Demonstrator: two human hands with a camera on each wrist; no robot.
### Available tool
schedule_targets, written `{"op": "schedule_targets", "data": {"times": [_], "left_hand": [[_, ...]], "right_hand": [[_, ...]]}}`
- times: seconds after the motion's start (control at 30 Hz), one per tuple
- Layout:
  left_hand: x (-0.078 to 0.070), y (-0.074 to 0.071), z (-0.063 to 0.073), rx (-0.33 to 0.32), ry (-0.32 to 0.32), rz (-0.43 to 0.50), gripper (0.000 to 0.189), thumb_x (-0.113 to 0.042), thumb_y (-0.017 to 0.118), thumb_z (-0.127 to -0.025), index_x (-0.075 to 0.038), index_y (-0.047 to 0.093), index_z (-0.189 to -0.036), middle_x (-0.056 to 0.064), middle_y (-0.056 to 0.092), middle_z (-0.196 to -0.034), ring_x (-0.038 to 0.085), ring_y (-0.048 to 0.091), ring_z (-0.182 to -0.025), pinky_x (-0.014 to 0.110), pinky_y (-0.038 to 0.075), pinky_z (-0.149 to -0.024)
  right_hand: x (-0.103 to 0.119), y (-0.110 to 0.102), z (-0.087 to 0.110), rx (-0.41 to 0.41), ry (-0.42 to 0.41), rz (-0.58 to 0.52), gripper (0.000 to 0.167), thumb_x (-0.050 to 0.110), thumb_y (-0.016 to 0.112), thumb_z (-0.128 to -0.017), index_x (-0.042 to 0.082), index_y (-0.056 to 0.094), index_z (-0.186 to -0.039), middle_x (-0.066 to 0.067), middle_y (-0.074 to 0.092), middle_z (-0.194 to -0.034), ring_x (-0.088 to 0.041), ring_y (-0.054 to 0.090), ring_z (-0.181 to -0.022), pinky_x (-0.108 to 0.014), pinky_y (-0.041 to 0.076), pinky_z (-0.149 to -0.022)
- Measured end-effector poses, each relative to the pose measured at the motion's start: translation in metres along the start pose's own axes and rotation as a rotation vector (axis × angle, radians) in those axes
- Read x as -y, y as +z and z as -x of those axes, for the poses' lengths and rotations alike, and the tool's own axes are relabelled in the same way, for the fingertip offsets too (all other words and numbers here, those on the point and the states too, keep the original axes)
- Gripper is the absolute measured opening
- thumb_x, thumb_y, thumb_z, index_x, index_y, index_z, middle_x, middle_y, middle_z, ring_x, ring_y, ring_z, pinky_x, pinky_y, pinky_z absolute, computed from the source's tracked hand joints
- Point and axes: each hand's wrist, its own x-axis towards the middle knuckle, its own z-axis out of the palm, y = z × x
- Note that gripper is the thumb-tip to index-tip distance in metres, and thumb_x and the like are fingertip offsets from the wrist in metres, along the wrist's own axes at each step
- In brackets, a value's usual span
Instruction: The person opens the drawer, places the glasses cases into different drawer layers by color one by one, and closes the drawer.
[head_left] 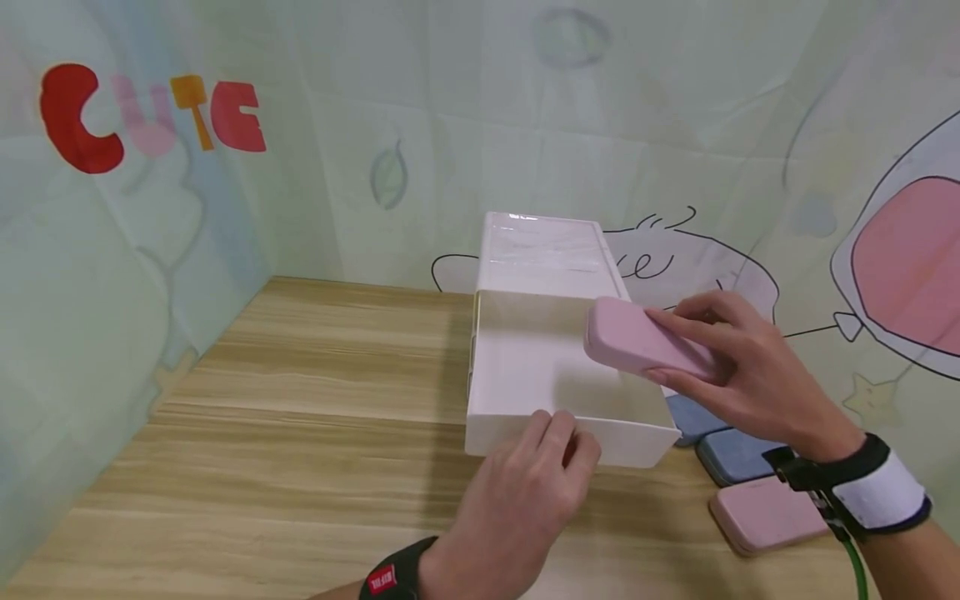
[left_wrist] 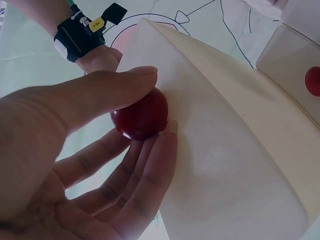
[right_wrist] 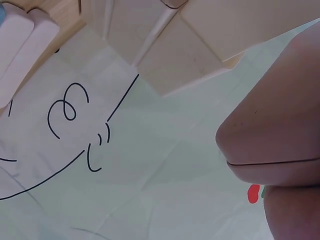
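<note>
A white drawer (head_left: 517,354) is pulled out from a white cabinet (head_left: 551,254). My left hand (head_left: 517,492) is at its front panel, thumb and fingers pinching a round red knob (left_wrist: 142,115). Above the right side of the drawer, my right hand (head_left: 780,379) grips a rounded pink case (head_left: 630,333), thumb on one side and fingers on the other. The case is tilted, its far end over the drawer's inside. In the right wrist view the held case (right_wrist: 272,125) shows a dark seam along its side.
Right of the drawer, on the wooden table (head_left: 315,433), lie another pink case (head_left: 768,512) and two blue cases, one (head_left: 738,454) nearer and one (head_left: 693,417) partly behind the drawer. A second red knob (left_wrist: 313,81) shows on the cabinet. A printed cloth (head_left: 337,167) hangs behind.
</note>
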Motion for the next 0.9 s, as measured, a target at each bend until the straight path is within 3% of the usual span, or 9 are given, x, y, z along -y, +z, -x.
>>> {"op": "schedule_targets", "data": {"times": [0.53, 0.9], "left_hand": [[-0.001, 0.000, 0.001, -0.018, 0.006, -0.011, 0.019, 0.000, 0.072, -0.083, -0.008, 0.067, -0.099, 0.000, 0.055, -0.088, 0.011, 0.050, -0.077, 0.018, 0.047, -0.063], [-0.001, -0.001, 0.001, -0.013, 0.006, -0.011, 0.018, -0.003, 0.074, -0.085, -0.009, 0.068, -0.101, -0.001, 0.056, -0.088, 0.011, 0.051, -0.078, 0.017, 0.046, -0.062]], "right_hand": [[0.006, 0.004, -0.017, 0.004, -0.042, -0.013, 0.067, 0.020, 0.093, -0.071, 0.019, 0.069, -0.133, -0.006, 0.063, -0.119, -0.013, 0.048, -0.101, -0.025, 0.045, -0.067], [0.013, 0.009, -0.032, 0.056, -0.032, -0.017, 0.063, 0.023, 0.091, -0.074, 0.020, 0.069, -0.133, -0.005, 0.062, -0.120, -0.016, 0.050, -0.103, -0.028, 0.046, -0.068]]}}
